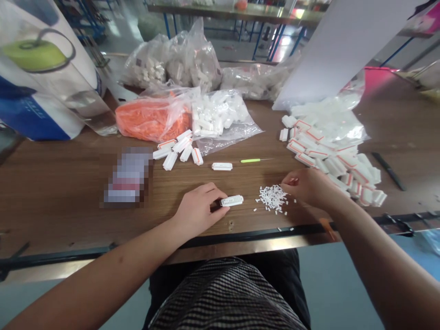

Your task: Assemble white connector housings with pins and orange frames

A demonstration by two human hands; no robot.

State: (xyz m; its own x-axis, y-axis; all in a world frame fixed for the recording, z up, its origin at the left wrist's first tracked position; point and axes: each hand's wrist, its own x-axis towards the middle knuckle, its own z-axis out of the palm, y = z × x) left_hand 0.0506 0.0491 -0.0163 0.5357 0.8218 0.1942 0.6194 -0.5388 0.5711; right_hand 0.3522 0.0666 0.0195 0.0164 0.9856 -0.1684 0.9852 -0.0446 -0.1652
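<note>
My left hand (199, 208) is closed on one end of a white rectangular plastic housing (233, 200), holding it just over the brown table with its slotted face upward. To its right lies a heap of tiny white plastic pieces (271, 197). My right hand (305, 185) is at the heap's right edge, thumb and forefinger pinched together; whatever is between the fingertips is too small to make out. Another white housing (222, 166) rests beyond my left hand, beside a thin tool with a yellow-green handle (250, 161).
Several white housings with orange strips (182, 144) lie before a bag of orange parts (154, 119) and a bag of white parts (220, 114). A larger housing pile (340, 165) is at right, near a black stick-like tool (388, 171). A blurred-out object (127, 176) lies left.
</note>
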